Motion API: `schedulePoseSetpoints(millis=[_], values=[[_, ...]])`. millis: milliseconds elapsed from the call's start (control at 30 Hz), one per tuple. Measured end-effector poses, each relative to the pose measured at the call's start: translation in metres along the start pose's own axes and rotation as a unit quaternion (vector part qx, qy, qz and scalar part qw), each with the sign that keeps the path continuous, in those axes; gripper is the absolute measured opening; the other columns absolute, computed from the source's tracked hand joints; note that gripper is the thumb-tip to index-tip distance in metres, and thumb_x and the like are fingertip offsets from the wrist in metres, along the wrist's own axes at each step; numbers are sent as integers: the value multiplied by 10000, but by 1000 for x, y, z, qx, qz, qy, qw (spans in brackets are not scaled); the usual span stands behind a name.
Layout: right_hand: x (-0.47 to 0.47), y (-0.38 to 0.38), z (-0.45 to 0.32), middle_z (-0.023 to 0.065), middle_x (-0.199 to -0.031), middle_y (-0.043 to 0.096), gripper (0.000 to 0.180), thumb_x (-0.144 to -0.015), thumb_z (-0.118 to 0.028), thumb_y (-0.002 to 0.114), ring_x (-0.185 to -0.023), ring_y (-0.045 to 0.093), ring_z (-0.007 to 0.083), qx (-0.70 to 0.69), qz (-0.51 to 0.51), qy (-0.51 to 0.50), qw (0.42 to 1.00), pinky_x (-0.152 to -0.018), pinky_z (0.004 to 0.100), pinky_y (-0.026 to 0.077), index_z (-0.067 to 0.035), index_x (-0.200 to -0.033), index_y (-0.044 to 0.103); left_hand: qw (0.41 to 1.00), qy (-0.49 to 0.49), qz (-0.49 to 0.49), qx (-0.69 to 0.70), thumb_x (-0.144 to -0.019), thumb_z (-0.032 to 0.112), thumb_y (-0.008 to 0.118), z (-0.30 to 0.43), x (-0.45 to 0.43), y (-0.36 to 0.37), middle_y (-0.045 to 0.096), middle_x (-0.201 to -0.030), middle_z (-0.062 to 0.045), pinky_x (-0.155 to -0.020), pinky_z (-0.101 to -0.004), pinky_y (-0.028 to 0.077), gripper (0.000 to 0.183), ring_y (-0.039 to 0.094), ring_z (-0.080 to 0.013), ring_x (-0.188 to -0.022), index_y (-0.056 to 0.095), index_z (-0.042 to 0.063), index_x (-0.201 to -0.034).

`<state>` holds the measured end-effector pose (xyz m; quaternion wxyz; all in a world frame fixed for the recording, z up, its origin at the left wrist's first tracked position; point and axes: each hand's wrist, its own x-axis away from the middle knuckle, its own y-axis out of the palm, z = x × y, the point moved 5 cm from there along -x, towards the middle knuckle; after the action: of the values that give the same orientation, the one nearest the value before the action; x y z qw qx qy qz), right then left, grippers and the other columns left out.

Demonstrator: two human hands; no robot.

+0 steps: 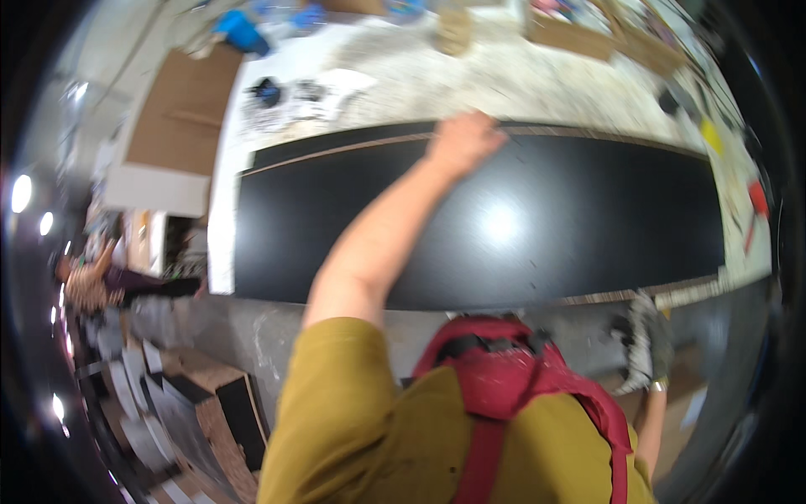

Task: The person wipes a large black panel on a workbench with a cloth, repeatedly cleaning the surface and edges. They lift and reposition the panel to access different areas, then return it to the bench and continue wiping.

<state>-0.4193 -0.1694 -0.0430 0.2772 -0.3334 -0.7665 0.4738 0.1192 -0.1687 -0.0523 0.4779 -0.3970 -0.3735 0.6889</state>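
Note:
A long black board [567, 208] with raw wood-coloured edges lies on the worktable in front of me. Another black board [302, 146] shows as a strip behind its far edge. My left hand [466, 142], bare, reaches across with its fingers curled over that far edge near the middle; the fingertips are blurred. Down at the near right edge is my right hand [660, 343], in a grey glove. What looks like a mottled whitish cloth [638, 343] is bunched against its palm side and hangs below the table edge.
Behind the boards, the pale, stained tabletop [403, 69] carries papers [315, 94], a jar [454, 31] and cardboard boxes [570, 38]. A red-handled tool [757, 200] lies far right. Black board pieces [239, 419] stand at lower left. Another person [94, 283] is at far left.

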Motion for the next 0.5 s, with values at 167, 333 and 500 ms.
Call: schedulePoseSetpoints(millis=[167,333,500], values=[[-34,31,-130,179,-1122,664,303,-940,-225,619,-1053,629,315,-230,-68,67,969,-913,396,482,-15,-1154,655,999,1,-47,9,-959,425,550,-7,-8,-10,675,-1036,-177,-853,-448,498,414,633,-362,-986,682,46,-1056],[-23,56,-131,164,-1141,634,280,-896,-155,622,-1047,587,354,-90,-24,-74,993,-910,428,469,-92,-1166,662,996,-2,-79,-37,-968,503,499,-11,-27,2,688,-891,-227,-789,-490,503,504,644,-417,-893,705,49,-897],[-18,54,-145,193,-1223,621,329,-970,-192,530,-1115,592,355,-178,-95,31,979,-946,416,464,-54,-1250,634,997,-13,-38,59,-876,619,559,-32,-38,14,660,-754,-228,-719,-488,492,614,635,-403,-747,719,38,-758]])
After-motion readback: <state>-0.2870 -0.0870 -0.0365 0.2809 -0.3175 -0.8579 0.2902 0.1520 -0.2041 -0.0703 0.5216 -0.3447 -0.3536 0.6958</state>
